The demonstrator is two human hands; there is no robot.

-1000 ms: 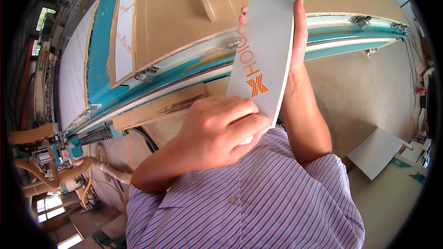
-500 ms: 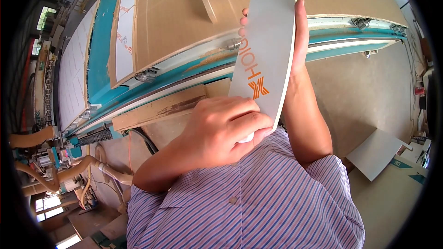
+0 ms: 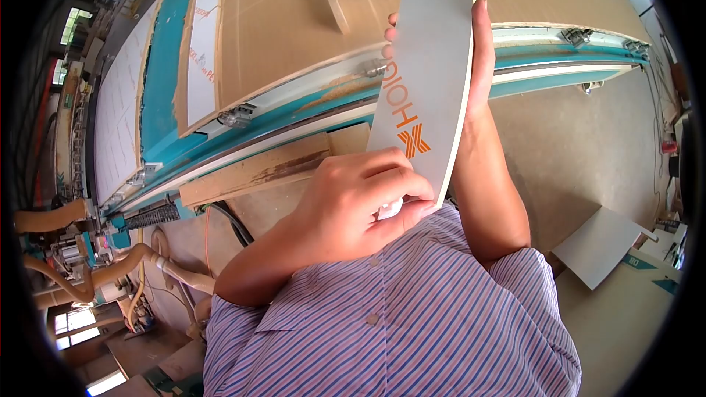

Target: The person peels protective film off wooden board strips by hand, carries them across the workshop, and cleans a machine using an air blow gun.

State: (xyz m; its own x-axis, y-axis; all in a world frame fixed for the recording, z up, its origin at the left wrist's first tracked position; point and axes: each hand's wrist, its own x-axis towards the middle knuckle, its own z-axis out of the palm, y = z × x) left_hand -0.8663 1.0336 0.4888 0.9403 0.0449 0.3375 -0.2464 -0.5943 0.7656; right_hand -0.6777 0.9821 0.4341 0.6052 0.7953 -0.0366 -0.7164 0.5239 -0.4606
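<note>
A long light-grey board (image 3: 434,51) with an orange X logo and orange lettering is held up in front of my chest, its far end beyond the top of the view. My right hand (image 3: 482,59) supports it from beneath, the thumb along the right edge and fingertips showing past the left edge. My left hand (image 3: 360,202) is closed at the board's near end, index finger resting on its face near the corner. Between its thumb and fingers sits a small white object (image 3: 391,209), mostly hidden, of a kind I cannot make out.
Ahead stands a teal machine bed (image 3: 165,66) with a large brown sheet (image 3: 279,29) and a white printed panel (image 3: 202,66) on it. A wooden strip (image 3: 257,169) lies along its near side. At the right is a grey panel (image 3: 599,242); hoses (image 3: 132,261) run at the left.
My left hand's fingers have shifted slightly at the board's near end, and more of the white object shows. The board and my right hand are nearly unmoved.
</note>
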